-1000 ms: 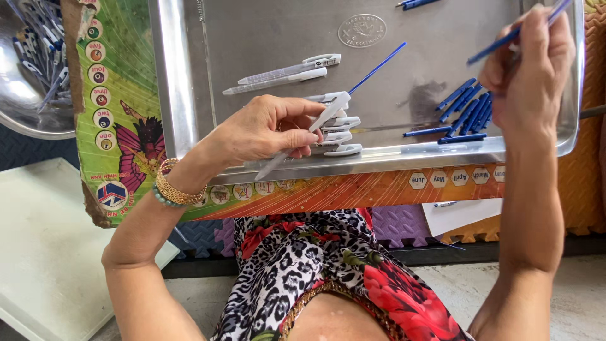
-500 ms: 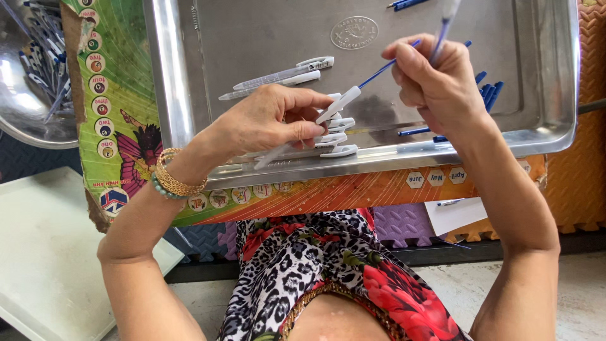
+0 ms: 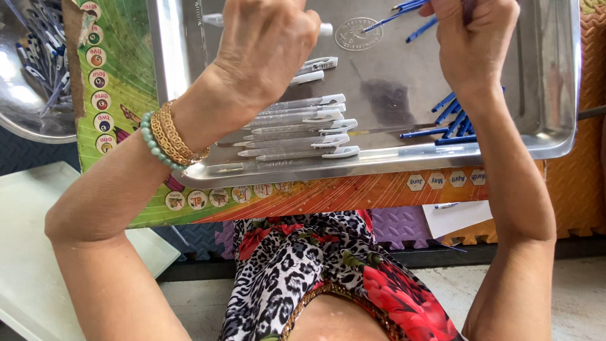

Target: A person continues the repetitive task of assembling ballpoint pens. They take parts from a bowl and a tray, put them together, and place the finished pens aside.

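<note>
A steel tray (image 3: 543, 95) lies on a colourful printed board (image 3: 120, 95) over my lap. Several clear pens with white clips (image 3: 303, 136) lie in a row along the tray's near edge. A small pile of blue refills (image 3: 451, 120) rests near the right end. My left hand (image 3: 265, 44) hovers over the far part of the tray, closed around a clear pen barrel whose white tip (image 3: 325, 28) sticks out to the right. My right hand (image 3: 476, 44) is at the top right, fingers pinched on a thin blue refill (image 3: 404, 7) that points left.
A round metal bowl (image 3: 31, 76) with several pen parts sits at the far left. A white board (image 3: 25, 252) lies at the lower left. Orange foam matting (image 3: 581, 189) is on the right, with a sheet of paper (image 3: 461, 215) under the board's edge.
My left hand has lifted from the pen row toward the tray's far side, still gripping the barrel. My right hand has shifted right and up with the blue refill.
</note>
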